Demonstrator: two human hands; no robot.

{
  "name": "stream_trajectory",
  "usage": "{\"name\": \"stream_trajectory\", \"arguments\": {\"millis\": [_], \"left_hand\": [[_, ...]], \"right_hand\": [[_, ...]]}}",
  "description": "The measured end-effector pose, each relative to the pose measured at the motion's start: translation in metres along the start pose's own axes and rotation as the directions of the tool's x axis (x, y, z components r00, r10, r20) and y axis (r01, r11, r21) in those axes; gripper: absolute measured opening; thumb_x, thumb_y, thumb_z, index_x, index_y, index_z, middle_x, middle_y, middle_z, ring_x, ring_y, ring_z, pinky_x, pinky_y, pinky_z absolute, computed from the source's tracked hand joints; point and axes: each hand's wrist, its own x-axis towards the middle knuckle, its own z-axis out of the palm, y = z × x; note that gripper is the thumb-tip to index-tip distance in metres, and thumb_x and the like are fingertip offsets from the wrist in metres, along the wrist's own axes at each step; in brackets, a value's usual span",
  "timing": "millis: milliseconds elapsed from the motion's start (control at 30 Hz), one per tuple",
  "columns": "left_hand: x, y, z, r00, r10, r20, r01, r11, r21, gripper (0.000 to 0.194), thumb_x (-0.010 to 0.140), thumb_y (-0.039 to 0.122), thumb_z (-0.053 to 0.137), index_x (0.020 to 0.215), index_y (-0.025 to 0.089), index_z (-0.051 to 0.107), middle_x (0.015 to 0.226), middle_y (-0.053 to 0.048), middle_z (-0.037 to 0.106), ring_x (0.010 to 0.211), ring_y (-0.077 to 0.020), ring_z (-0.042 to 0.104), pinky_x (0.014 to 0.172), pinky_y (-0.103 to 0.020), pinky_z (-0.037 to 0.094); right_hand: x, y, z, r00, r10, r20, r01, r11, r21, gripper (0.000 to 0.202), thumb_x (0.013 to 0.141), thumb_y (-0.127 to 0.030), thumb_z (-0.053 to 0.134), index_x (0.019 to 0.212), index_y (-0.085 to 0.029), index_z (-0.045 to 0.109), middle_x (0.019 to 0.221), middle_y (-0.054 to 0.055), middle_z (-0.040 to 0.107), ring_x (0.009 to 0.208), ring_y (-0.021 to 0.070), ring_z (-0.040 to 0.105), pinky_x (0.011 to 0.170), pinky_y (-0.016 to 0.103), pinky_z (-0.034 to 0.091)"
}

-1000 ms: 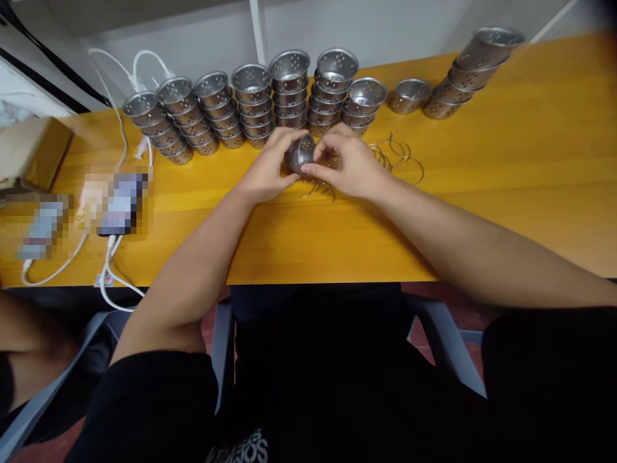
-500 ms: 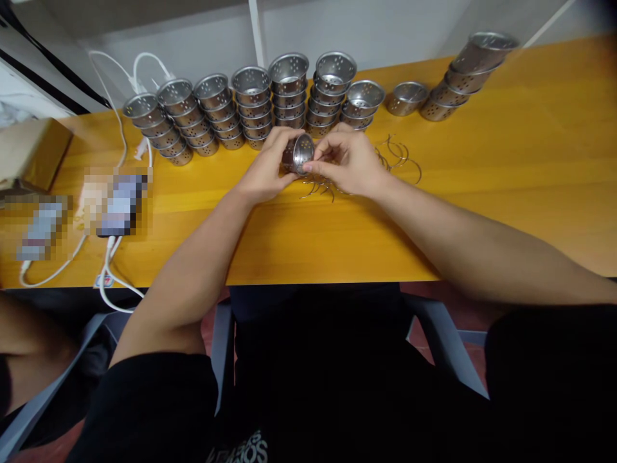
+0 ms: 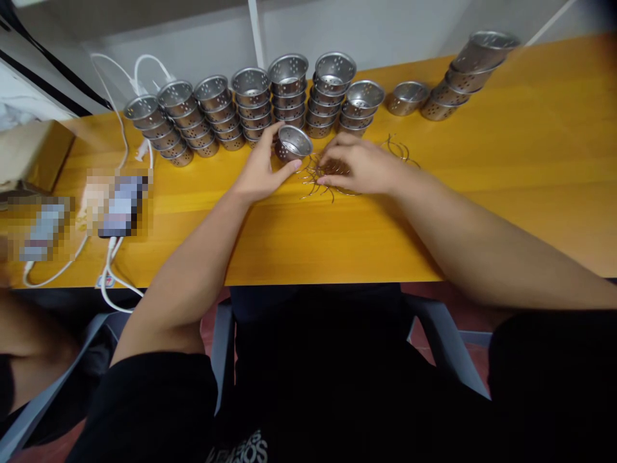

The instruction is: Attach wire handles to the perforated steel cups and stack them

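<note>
A perforated metal cup (image 3: 294, 146) sits upright with its mouth facing up and tilted slightly toward me. My left hand (image 3: 263, 168) curves around its left side, fingers behind and thumb in front. Just right of the cup, my right hand (image 3: 359, 164) hovers over a small heap of thin curved wires (image 3: 332, 175). Its thumb and fingers are apart, with wires visible in the gap between them. Some of the heap is hidden under that hand. More loose curved wires (image 3: 399, 148) lie behind my right wrist.
Stacks of perforated cups (image 3: 250, 96) line the back of the table. A single cup (image 3: 407, 98) and a leaning stack (image 3: 465, 77) stand farther right. To the left are two blurred phones with white cables (image 3: 112, 257), a cardboard box (image 3: 36, 154) and another person's arm (image 3: 33, 334).
The cup has been turned from lying sideways to upright in my left hand. My right hand has left its rim, and its fingers have spread over the wire heap.
</note>
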Motion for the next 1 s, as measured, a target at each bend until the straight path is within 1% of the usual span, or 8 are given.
{"name": "stream_trajectory", "arguments": {"millis": [167,267,367,500,600,667,867,1000], "left_hand": [[-0.005,0.025,0.007,0.997,0.013,0.071,-0.004,0.991,-0.131,0.12,0.105,0.108,0.081,0.189,0.026,0.054,0.193,-0.023,0.067,0.178,-0.0486,0.071,0.15,-0.066,0.064],[-0.005,0.032,0.012,0.995,0.019,0.102,0.003,0.977,-0.214,0.111,0.106,0.102,0.084,0.185,0.028,0.058,0.187,-0.02,0.071,0.173,-0.0474,0.076,0.151,-0.068,0.064],[-0.005,0.034,0.011,0.993,0.016,0.114,0.011,0.974,-0.225,0.105,0.11,0.095,0.086,0.186,0.029,0.057,0.188,-0.019,0.071,0.174,-0.046,0.076,0.153,-0.067,0.061],[-0.008,0.033,0.004,0.995,-0.026,0.101,0.042,0.986,-0.158,0.101,0.114,0.087,0.085,0.19,0.03,0.052,0.194,-0.02,0.066,0.174,-0.0446,0.076,0.15,-0.065,0.063],[-0.011,0.032,0.002,0.994,-0.057,0.09,0.067,0.992,-0.104,0.09,0.115,0.08,0.084,0.184,0.028,0.058,0.19,-0.021,0.07,0.167,-0.0422,0.08,0.144,-0.063,0.067],[-0.012,0.032,0.003,0.993,-0.074,0.091,0.081,0.994,-0.079,0.083,0.116,0.074,0.084,0.18,0.027,0.061,0.187,-0.021,0.072,0.163,-0.0405,0.081,0.143,-0.061,0.068],[-0.012,0.035,0.004,0.991,-0.099,0.096,0.103,0.994,-0.041,0.073,0.115,0.059,0.082,0.177,0.025,0.063,0.184,-0.022,0.074,0.162,-0.0397,0.082,0.142,-0.061,0.068],[-0.012,0.037,0.003,0.99,-0.102,0.1,0.107,0.993,-0.046,0.069,0.114,0.053,0.08,0.175,0.023,0.064,0.182,-0.022,0.076,0.161,-0.0389,0.082,0.143,-0.061,0.068]], "right_hand": [[0.004,-0.03,-0.002,0.997,-0.054,-0.052,0.054,0.999,0.004,0.055,0.122,-0.077,0.086,0.161,-0.038,0.085,0.162,0.015,0.083,0.144,0.0492,0.08,0.125,0.07,0.07],[0.006,-0.042,0.002,0.987,-0.161,-0.012,0.162,0.986,0.047,0.045,0.129,-0.068,0.074,0.153,-0.032,0.087,0.168,0.015,0.083,0.142,0.0451,0.084,0.123,0.064,0.071],[0.007,-0.043,0.0,0.982,-0.19,0.016,0.189,0.982,0.027,0.036,0.131,-0.057,0.068,0.141,-0.029,0.088,0.156,0.014,0.089,0.131,0.0409,0.087,0.117,0.059,0.073],[0.004,-0.034,-0.036,0.998,-0.062,-0.031,0.057,0.988,-0.146,0.019,0.121,-0.034,0.074,0.133,-0.026,0.086,0.135,0.016,0.091,0.108,0.035,0.087,0.106,0.053,0.074],[0.001,-0.018,-0.075,0.959,0.013,-0.284,-0.107,0.941,-0.321,0.009,0.12,-0.027,0.073,0.116,-0.025,0.081,0.12,0.02,0.089,0.118,0.039,0.088,0.11,0.053,0.072],[0.003,-0.008,-0.094,0.93,0.007,-0.366,-0.166,0.9,-0.403,0.012,0.121,-0.023,0.07,0.119,-0.022,0.082,0.128,0.024,0.09,0.134,0.0448,0.088,0.119,0.057,0.071],[0.024,-0.012,-0.096,0.962,0.212,-0.174,-0.273,0.799,-0.535,0.027,0.119,-0.006,0.066,0.135,-0.009,0.088,0.146,0.031,0.089,0.148,0.0466,0.087,0.129,0.053,0.068],[0.038,-0.021,-0.088,0.922,0.356,-0.149,-0.373,0.723,-0.582,0.019,0.125,-0.011,0.068,0.13,-0.018,0.085,0.156,0.028,0.088,0.152,0.0441,0.085,0.131,0.052,0.067]]}}
